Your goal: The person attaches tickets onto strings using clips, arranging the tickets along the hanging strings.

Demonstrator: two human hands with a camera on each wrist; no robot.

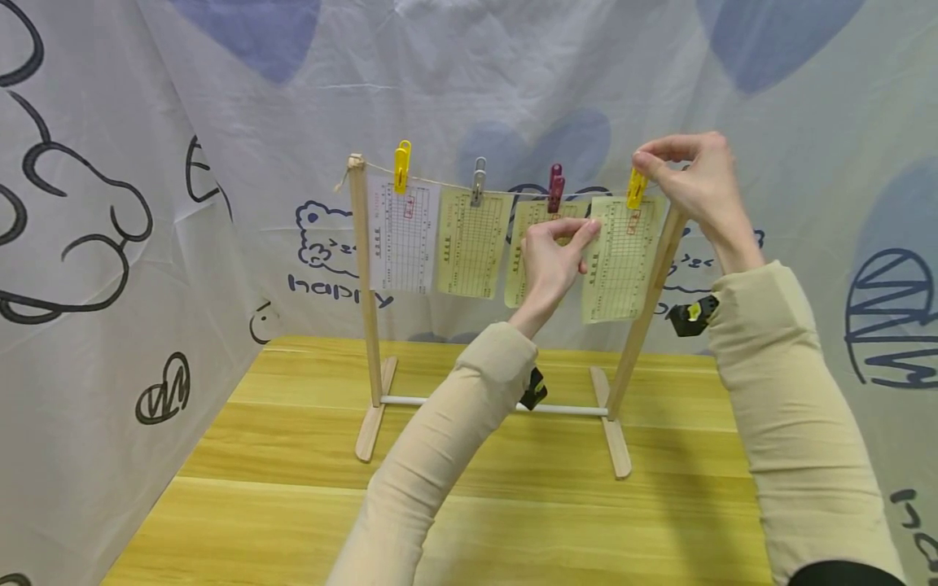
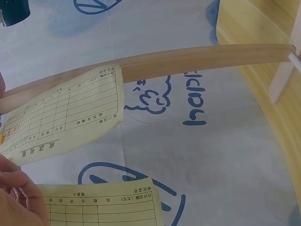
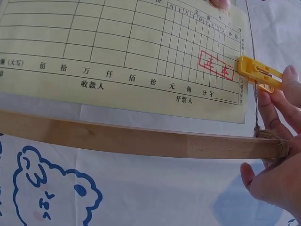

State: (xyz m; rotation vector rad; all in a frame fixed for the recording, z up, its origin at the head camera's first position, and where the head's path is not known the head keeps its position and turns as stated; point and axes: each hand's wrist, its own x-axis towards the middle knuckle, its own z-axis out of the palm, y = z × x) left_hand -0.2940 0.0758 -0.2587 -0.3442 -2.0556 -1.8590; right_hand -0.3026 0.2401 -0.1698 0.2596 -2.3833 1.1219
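A pale yellow receipt slip point(image 1: 621, 268) with a printed grid and red stamp hangs at the right end of a string point(image 1: 447, 185). My left hand point(image 1: 551, 259) pinches its upper left edge between thumb and index finger. With thumb and fingers, my right hand point(image 1: 702, 181) pinches a yellow clothespin point(image 1: 636, 189) at the slip's top. In the right wrist view, the clothespin's point(image 3: 251, 70) tip overlaps the slip's printed edge and the string. Behind my left hand, another yellow slip point(image 1: 516, 248) hangs from a dark red clothespin point(image 1: 556, 189), partly hidden.
A white slip point(image 1: 401, 244) under a yellow clothespin point(image 1: 402, 167) and a yellow slip point(image 1: 472, 252) under a grey clothespin point(image 1: 479, 181) hang further left. Wooden posts point(image 1: 366, 285) joined by a white rod point(image 1: 403, 400) stand on the wooden table point(image 1: 293, 488), before a printed cloth.
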